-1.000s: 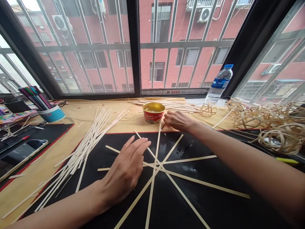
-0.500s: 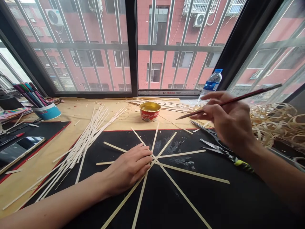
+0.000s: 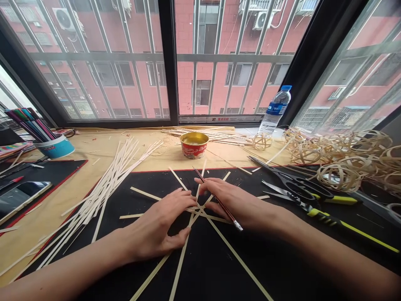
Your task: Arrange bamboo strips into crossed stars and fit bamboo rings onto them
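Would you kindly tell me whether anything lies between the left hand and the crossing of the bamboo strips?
Nothing visible: the left hand rests beside the crossing. The right hand, holding a dark red pencil, lies over its far side.

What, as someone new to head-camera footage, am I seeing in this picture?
This view comes from one camera worn on a person's head, looking forward and down at their own two bare hands. The left hand lies open on thin pale strips, which cross like spokes on a black mat. The right hand is beside it, holding a dark red pencil. Around them are a bundle of loose strips, a red tin with a gold rim, black-handled scissors and coiled strip rings.
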A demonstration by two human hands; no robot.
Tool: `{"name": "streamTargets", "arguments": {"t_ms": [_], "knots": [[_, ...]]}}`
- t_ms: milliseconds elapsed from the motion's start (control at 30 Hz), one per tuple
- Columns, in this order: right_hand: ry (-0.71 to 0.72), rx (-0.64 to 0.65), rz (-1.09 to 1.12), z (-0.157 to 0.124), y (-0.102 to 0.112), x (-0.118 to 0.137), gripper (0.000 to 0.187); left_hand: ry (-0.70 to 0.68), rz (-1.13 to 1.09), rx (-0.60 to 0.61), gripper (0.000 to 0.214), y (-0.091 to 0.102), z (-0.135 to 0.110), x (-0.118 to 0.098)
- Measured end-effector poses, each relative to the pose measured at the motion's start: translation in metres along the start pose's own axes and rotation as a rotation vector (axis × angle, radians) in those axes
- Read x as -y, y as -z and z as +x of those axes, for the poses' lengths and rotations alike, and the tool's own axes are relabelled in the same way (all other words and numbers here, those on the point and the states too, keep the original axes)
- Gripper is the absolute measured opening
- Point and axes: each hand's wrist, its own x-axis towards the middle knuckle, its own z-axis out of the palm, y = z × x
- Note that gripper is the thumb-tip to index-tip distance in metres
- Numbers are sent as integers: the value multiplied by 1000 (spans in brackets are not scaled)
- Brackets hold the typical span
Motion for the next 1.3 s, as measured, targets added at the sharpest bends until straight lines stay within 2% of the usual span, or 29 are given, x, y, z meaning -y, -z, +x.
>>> {"name": "streamTargets", "arguments": {"t_ms": [100,367,533,733,1167,1300], "knots": [[11,35,-16,2,-4,3,20,3,-33,22,44,1,0,1],[25,95,-72,-2,-4,2,45,40,-152,59,27,-1,2,4],[45,57,-74,-4,-6,-1,45,95,-213,104,30,5,4,4],[33,81,-62,-6,-8,-3,52,135,-217,185,44,14,4,-4],[30,78,-44,-5,-5,0,46,240,-220,206,22,16,5,-7],[32,75,-39,-5,-5,0,45,232,-251,231,25,18,7,-5]]}}
